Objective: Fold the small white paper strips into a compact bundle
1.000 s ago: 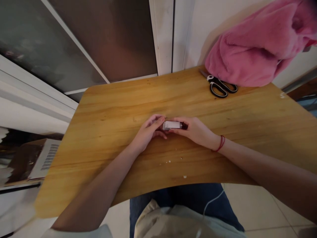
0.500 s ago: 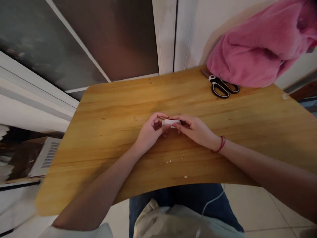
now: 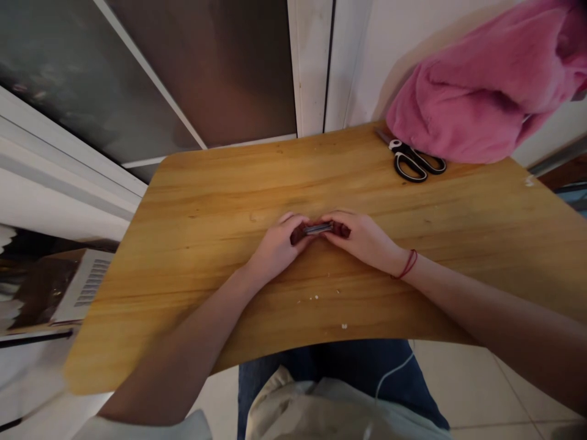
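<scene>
Between my two hands is a small, flat, oblong piece [image 3: 318,228], pinched at both ends above the middle of the table. It is turned edge-on, so a thin grey, layered-looking edge shows; its exact kind cannot be made out. My left hand [image 3: 280,245] has thumb and fingers closed on its left end. At the right end, my right hand [image 3: 362,238], with a red cord on the wrist, grips it in the same way. The fingers hide both ends of the piece.
Small white scraps [image 3: 316,297] lie on the wooden table [image 3: 220,201] between my forearms. Black-handled scissors [image 3: 411,165] rest at the back right, against a pink plush cloth [image 3: 477,104]. A cardboard box [image 3: 87,287] stands beyond the left edge.
The small piece has been tilted: its broad white face showed before, and now its thin grey edge does. My fingers have shifted around its ends, while both arms stay nearly in place.
</scene>
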`<action>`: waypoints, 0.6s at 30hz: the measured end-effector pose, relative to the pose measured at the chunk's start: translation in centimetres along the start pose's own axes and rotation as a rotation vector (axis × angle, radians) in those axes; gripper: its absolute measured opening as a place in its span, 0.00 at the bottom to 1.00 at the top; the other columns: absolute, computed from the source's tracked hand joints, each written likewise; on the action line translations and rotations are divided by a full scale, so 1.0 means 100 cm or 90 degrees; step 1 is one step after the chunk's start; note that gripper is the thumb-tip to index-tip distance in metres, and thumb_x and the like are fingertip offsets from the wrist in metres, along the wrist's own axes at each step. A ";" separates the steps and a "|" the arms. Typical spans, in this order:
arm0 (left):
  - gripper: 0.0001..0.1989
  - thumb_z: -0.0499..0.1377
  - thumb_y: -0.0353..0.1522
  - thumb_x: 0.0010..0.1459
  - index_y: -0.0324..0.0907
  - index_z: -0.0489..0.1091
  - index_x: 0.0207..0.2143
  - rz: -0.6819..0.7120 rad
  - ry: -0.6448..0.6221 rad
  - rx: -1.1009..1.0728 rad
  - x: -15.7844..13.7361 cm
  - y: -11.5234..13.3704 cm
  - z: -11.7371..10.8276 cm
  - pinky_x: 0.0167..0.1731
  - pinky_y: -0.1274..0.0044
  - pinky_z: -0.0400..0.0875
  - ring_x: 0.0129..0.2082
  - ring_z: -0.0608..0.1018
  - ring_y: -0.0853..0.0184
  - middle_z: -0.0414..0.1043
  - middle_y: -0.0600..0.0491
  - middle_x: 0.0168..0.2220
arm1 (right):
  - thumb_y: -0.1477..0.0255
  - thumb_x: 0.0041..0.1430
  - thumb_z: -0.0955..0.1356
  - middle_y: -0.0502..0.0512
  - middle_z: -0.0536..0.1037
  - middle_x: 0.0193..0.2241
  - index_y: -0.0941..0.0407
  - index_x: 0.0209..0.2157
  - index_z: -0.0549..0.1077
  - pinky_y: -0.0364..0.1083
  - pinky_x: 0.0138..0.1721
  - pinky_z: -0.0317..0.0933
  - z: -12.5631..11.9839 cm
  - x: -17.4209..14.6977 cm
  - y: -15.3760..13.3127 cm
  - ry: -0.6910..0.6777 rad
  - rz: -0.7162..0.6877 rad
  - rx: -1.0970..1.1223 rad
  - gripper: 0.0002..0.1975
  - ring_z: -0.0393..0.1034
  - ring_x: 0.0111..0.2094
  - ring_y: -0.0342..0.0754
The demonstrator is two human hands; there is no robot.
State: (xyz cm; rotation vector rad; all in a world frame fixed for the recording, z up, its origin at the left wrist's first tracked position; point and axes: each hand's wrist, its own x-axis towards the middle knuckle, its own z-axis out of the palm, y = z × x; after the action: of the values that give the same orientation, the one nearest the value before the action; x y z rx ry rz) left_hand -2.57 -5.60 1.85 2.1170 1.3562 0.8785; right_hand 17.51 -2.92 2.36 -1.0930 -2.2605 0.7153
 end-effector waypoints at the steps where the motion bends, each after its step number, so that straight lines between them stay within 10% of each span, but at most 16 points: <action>1: 0.05 0.61 0.30 0.57 0.43 0.71 0.38 -0.013 0.002 -0.012 0.001 0.000 0.000 0.30 0.79 0.66 0.28 0.69 0.72 0.68 0.55 0.31 | 0.75 0.57 0.68 0.54 0.77 0.33 0.58 0.42 0.75 0.44 0.33 0.65 -0.001 0.001 -0.001 -0.004 0.007 0.009 0.11 0.70 0.29 0.44; 18: 0.06 0.62 0.33 0.55 0.44 0.72 0.36 -0.075 -0.017 -0.104 0.002 0.007 -0.002 0.31 0.77 0.64 0.28 0.68 0.70 0.67 0.55 0.30 | 0.69 0.58 0.68 0.51 0.75 0.28 0.58 0.43 0.73 0.44 0.32 0.64 -0.003 0.002 0.005 -0.053 0.045 0.143 0.12 0.68 0.29 0.44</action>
State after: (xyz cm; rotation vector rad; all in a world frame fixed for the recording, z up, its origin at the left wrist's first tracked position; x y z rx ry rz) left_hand -2.19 -5.65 2.52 1.8998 1.3323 0.8788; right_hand 17.88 -2.41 2.32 -1.0558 -2.1546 1.0327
